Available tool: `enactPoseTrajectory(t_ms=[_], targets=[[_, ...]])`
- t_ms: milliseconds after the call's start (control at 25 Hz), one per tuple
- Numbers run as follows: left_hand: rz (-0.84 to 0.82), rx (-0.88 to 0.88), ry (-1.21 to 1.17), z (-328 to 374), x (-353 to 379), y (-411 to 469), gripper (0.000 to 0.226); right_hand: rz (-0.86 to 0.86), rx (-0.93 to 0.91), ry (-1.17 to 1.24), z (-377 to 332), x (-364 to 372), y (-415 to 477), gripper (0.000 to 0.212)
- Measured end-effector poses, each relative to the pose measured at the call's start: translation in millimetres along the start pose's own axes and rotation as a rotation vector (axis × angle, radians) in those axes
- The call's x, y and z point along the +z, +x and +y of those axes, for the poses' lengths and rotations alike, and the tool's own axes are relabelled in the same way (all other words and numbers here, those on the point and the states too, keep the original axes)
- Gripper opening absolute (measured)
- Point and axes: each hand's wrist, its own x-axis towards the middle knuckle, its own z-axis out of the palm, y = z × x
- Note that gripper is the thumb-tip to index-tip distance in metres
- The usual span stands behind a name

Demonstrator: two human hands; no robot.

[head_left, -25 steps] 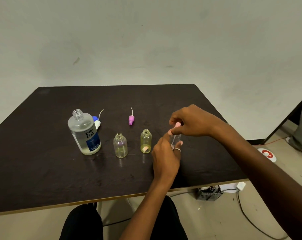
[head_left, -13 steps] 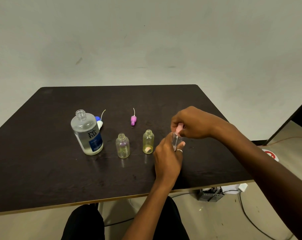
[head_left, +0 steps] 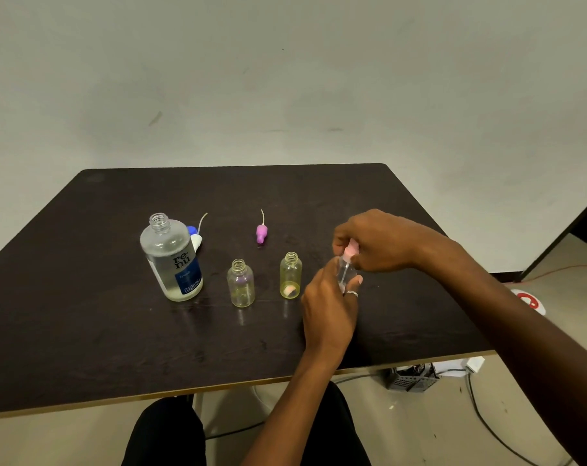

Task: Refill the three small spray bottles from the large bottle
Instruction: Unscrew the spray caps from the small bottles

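The large clear bottle (head_left: 171, 260) with a blue label stands uncapped at the left of the dark table (head_left: 83, 314). Two small bottles stand open beside it: a clear one (head_left: 241, 283) and a yellowish one (head_left: 290, 276). A third small clear bottle (head_left: 345, 271) is upright in my left hand (head_left: 330, 309), which grips its body. My right hand (head_left: 379, 242) pinches its pink spray top (head_left: 350, 247) from above. A purple spray top (head_left: 261, 232) with its tube lies behind the small bottles. A blue and white top (head_left: 195, 237) lies behind the large bottle.
The table's front edge runs close to my lap. On the floor to the right lie cables, a small grey box (head_left: 411, 378) and a red and white disc (head_left: 529, 301). A plain wall stands behind the table.
My right hand has stayed on the pink top while my left hand keeps its grip on the small bottle. Both have shifted only slightly. The other bottles have not moved.
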Motion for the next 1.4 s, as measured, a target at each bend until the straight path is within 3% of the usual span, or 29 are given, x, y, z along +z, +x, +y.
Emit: enactPoseTrajectory(t_ms=[280,360,440,520,640,760,840,1080,1400], targets=[[0.014,0.011,-0.014,1,0,0,0.03,0.188,0.169,-0.141,3,7,4,0.048],[0.012,0.006,-0.017,0,0,0,0.031,0.14,0.141,-0.126,-2,8,5,0.032],[0.008,0.012,-0.016,0,0,0,0.035,0.062,0.06,-0.031,-2,3,2,0.003],[0.008,0.016,-0.005,-1,0,1,0.036,0.003,0.0,0.013,0,-3,0,0.025],[0.013,0.023,-0.01,-1,0,0,0.034,0.091,0.066,-0.01,5,-3,-2,0.024],[0.018,0.023,-0.008,1,0,0,0.032,0.155,0.139,-0.1,5,3,-1,0.048],[0.017,0.006,0.001,0,1,0,0.031,0.179,0.167,-0.117,2,6,0,0.054],[0.02,0.021,0.001,-2,1,0,0.039,0.098,0.085,-0.057,-2,0,-3,0.01],[0.022,0.002,0.012,-2,1,1,0.043,0.141,0.03,0.038,6,-25,-13,0.024]])
